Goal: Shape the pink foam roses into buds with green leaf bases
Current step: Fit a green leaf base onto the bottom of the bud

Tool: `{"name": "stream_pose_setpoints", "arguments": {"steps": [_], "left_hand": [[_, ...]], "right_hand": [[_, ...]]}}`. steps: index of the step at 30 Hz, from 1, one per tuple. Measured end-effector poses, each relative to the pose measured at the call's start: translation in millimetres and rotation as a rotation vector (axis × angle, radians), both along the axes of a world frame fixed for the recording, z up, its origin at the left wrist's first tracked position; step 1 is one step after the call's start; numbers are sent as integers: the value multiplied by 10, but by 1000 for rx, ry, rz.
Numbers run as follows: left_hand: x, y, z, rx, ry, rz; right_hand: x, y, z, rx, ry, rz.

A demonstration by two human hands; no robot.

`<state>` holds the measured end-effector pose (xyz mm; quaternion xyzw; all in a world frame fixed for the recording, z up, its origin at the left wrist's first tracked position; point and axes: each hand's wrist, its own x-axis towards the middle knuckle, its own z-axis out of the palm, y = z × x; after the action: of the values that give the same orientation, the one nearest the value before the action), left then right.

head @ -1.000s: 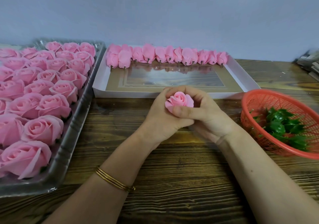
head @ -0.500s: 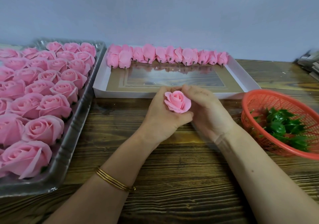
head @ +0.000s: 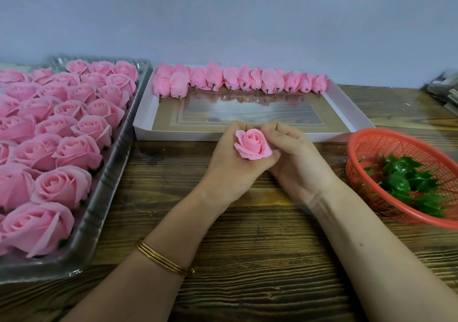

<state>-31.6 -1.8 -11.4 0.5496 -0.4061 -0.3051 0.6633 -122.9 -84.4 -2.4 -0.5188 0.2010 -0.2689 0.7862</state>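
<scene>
My left hand (head: 230,170) grips the rose (head: 252,144) from below, above the table (head: 247,259), just before the box (head: 173,136); my right hand (head: 297,163) curls round its side, pinching it.

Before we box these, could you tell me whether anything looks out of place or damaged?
The nearest rose in the clear tray has an outer petal splaying loose, and two buds at the left end of the white box sit ahead of the row.

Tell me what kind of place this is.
Probably a handcraft workbench for making artificial flowers: a plastic tray full of pink foam roses, a white box with a row of shaped buds, and a red basket of green leaf bases.
</scene>
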Motion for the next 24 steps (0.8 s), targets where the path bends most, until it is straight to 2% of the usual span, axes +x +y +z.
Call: {"name": "stream_pose_setpoints", "arguments": {"steps": [5,10,15,24], "left_hand": [[-1,16,11,-2,-2,19],[22,37,23,-5,-66,31],[42,40,41,4,-84,49],[49,49,50,7,-87,103]], "right_hand": [[-4,-35,12,117,-6,-60],[5,-54,-4,86,91,-50],[-5,-64,0,147,112,-58],[-9,-34,-29,98,126,123]]}}
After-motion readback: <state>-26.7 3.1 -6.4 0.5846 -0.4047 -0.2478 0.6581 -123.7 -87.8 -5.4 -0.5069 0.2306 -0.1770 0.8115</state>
